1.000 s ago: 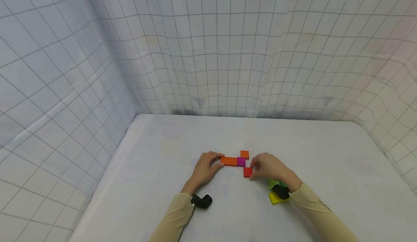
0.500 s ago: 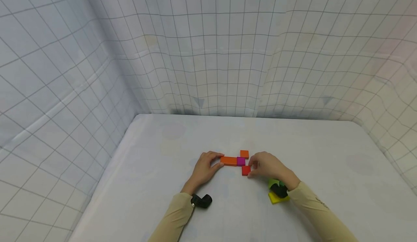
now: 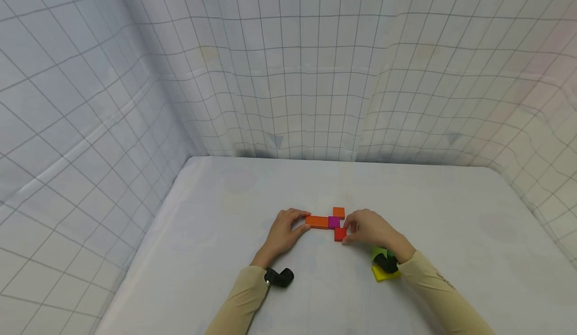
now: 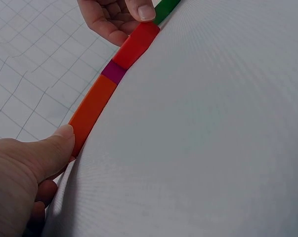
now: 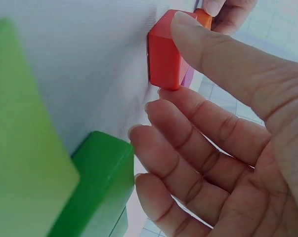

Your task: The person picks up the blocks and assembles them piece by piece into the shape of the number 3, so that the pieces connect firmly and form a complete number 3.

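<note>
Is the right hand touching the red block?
Touching. The right wrist view shows the right hand pinching the red block, its thumb on one side, a fingertip at the opposite side.

Your right hand (image 5: 237, 131) pinches a red block (image 5: 163, 61), rectangular with bevelled edges, between thumb and index finger. Just past it, a purple block (image 5: 188, 76) shows as a sliver, and your left hand (image 5: 233, 15) touches an orange block (image 5: 204, 19). Near your right little fingertip sits a green block (image 5: 102, 182), beside a blurred light-green one (image 5: 25, 148).
</note>
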{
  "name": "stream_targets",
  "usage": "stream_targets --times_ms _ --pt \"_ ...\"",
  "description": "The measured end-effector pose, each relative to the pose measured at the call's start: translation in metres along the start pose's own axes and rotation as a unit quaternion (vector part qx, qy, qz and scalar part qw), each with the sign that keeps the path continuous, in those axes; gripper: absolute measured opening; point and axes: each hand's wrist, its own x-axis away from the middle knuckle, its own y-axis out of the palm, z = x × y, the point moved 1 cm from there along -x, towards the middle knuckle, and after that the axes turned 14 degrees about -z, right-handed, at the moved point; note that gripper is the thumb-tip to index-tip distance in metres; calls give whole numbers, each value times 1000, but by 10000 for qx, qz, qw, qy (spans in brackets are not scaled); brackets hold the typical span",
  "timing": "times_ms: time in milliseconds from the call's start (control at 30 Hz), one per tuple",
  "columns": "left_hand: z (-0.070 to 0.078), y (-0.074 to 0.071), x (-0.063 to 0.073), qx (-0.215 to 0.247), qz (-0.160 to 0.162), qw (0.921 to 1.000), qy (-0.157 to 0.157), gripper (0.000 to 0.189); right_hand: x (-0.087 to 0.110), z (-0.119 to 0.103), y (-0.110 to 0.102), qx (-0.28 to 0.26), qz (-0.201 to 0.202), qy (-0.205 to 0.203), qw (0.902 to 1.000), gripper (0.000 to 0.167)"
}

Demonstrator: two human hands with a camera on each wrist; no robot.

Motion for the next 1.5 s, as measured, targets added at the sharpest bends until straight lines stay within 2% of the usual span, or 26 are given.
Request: stream_targets --times_ms 533,700,833,1200,1333,1500 --pt "1 1 0 33 -127 9999 -33 33 4 0 1 -261 -55 -71 9996 28" --pt "2 1 1 55 -117 9999 -15 33 6 1 1 -321 -31 93 9994 32" --pt "2 2 1 66 -106 9999 5 33 15 4 -3 -191 42 237 9995 35" --pt "-1 2 0 -18 -115 9999 -47 33 56 20 -23 15 721 65 9974 25" --pt "-2 1 0 -20 -99 9999 -69 33 65 19 -22 38 558 -20 9984 14" --pt "-2 2 1 54 -93 9999 -80 32 75 15 -16 -156 -10 11 9999 22"
